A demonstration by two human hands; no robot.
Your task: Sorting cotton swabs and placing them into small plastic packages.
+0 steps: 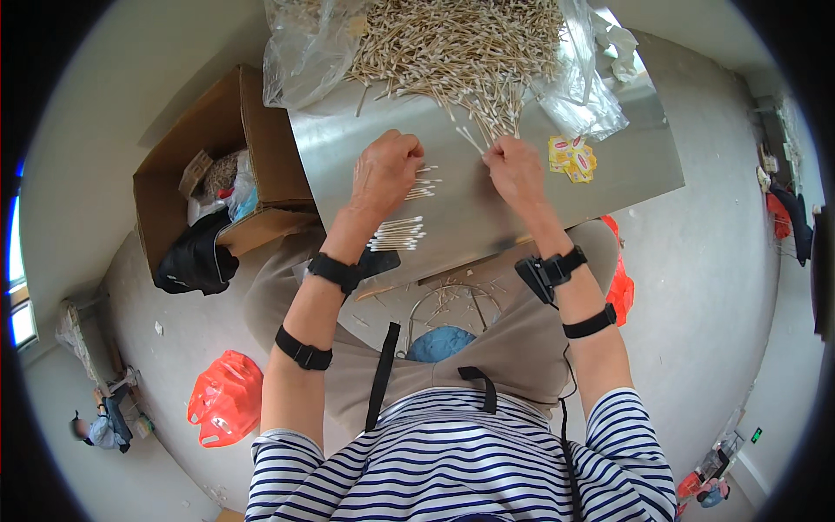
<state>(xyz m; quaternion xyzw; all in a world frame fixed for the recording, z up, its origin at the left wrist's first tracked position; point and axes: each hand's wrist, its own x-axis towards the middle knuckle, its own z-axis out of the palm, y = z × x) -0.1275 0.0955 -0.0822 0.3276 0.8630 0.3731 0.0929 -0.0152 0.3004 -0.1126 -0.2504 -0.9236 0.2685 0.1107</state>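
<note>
A large heap of cotton swabs (452,48) with wooden sticks covers the far part of the metal table. My right hand (517,174) is at the heap's near edge, its thumb and fingers pinched on a few cotton swabs (470,139) whose white tips point away to the left. My left hand (383,177) is closed, fingers curled, above the table to the left; whatever is inside it is hidden. Partly under and beside it lies a small group of swabs (421,188). A neat row of swabs (397,233) lies nearer to me, by my left wrist.
Clear plastic bags (304,56) flank the heap. Small yellow printed cards (571,160) lie on the metal table (609,174) at right. An open cardboard box (278,143) stands left of the table. A red plastic bag (226,398) sits on the floor; stray swabs lie below the table.
</note>
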